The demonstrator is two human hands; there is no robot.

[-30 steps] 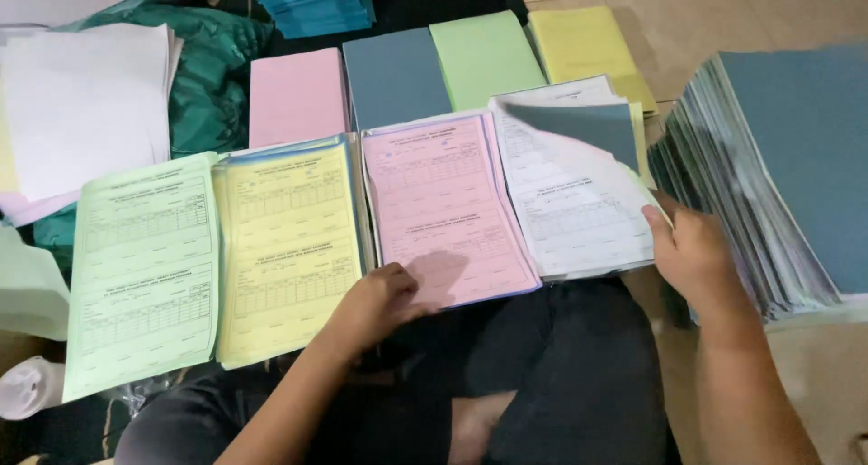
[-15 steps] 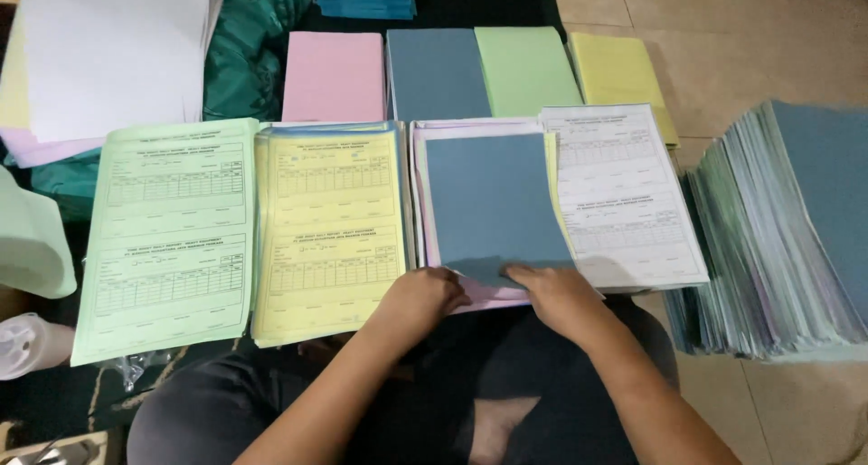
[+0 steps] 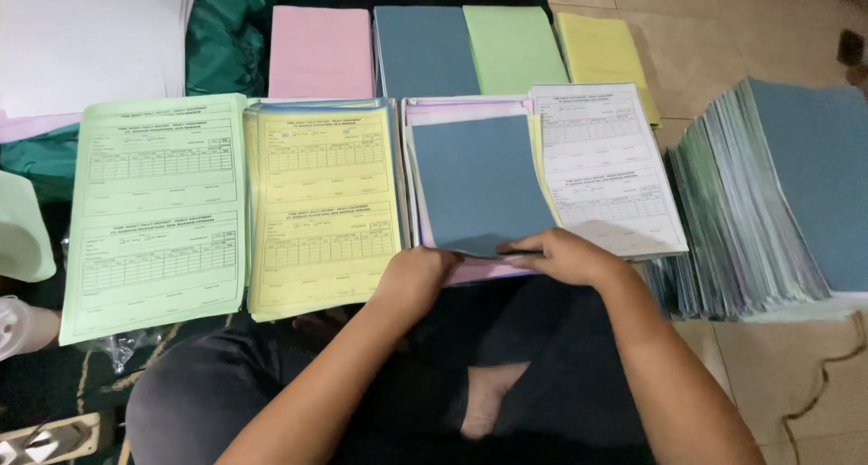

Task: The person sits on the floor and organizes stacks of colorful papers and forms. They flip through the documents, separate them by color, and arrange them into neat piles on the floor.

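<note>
— Head view, looking down past two forearms onto paper stacks on a dark cloth. Left hand curled at the near edge of the middle stack, fingertips tucked under the blue-grey sheet (how firmly pinched, cannot tell).

— And the right hand?

— Flat-ish, fingers bent and pressing on the same sheet's near right corner, thumb side hidden. Holding its lower edge from the other side, close beside the left.

— Where exactly does that sheet lie?

— On top of the pink stack, slightly tilted, near edge lifted a little at the hands. Just right of it, touching, a white printed form. To its left, a yellow form stack, then a green form stack.

— Farther back?

— Four plain piles in a row: pink pile, blue-grey pile, green pile, yellow pile. Far right on the tiled floor, a tall fanned bundle with a blue-grey top. Upper left, white sheets over teal fabric.
</note>
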